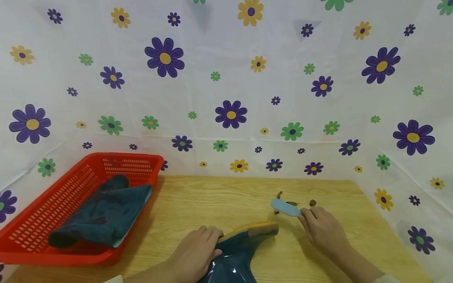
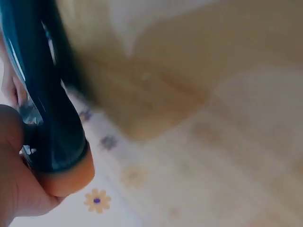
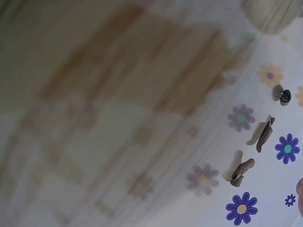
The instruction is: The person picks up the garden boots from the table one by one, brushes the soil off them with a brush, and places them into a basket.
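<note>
My left hand grips a dark teal rubber boot by its yellow-edged sole, thumb on the teal side. The boot is held tilted, its toe pointing right. In the left wrist view the left hand wraps the boot close to its orange-yellow sole. My right hand pinches the end of a flat light-blue strip-like tool, which points left above the tabletop. Several small brown clumps lie around its tip; in the right wrist view they include an elongated clump.
A red slotted plastic basket stands at the left, with another dark teal boot lying in it, its shaft over the rim. The wood-grain tabletop meets a white flowered sheet at the back and sides.
</note>
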The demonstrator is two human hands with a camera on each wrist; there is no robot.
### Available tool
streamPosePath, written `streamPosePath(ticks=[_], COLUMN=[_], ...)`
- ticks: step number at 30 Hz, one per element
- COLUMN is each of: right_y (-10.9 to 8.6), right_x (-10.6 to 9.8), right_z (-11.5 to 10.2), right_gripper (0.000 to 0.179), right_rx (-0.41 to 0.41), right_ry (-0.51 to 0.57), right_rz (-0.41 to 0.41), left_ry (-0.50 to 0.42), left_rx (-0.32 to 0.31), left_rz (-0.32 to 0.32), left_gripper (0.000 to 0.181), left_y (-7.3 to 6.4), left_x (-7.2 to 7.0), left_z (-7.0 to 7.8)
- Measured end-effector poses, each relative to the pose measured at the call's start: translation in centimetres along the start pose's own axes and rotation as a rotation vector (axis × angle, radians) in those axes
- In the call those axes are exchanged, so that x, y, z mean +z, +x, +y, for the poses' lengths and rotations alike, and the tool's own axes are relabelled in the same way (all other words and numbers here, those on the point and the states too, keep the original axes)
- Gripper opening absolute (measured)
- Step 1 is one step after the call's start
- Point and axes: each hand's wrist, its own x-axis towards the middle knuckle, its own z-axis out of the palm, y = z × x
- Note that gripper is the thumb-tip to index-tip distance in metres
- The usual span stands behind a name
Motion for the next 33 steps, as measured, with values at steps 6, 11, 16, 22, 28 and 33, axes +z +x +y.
streamPosePath(ticks=[6,11,16,22,28,33], right_y=[0.2,0.0,-0.7,-1.7,-2.4,-2.3], right_x=[0.1,0.1,-0.3,-0.7,-0.5,0.4], right_z=[-0.2,-0.2,0.1,0.8,1.1,1.0], right_gripper=[0.058,0.058,0.053,0.038,0.011,0.012], right_rx=[-0.003,-0.005,-0.044,-0.082,-0.099,-0.134], right_ry=[0.003,0.029,0.160,0.279,0.307,0.328], right_rz=[-0.007,-0.026,-0.046,-0.131,-0.237,-0.251], left_ry=[0.005,-0.106,-0.057,0.013,0.081,0.101], left_rx=[-0.036,-0.094,-0.080,-0.059,-0.035,-0.021], left_rz=[0.074,0.054,0.062,0.080,0.080,0.088], left_gripper=[0.026,0.033,0.044,0.046,0.045,0.045], left_y=[1.4,1.6,1.7,1.6,1.5,1.5], left_x=[-0.6,1.0,2.3,2.4,2.5,2.7], left_z=[-1.9,-3.7,-4.7,-4.8,-4.7,-4.6])
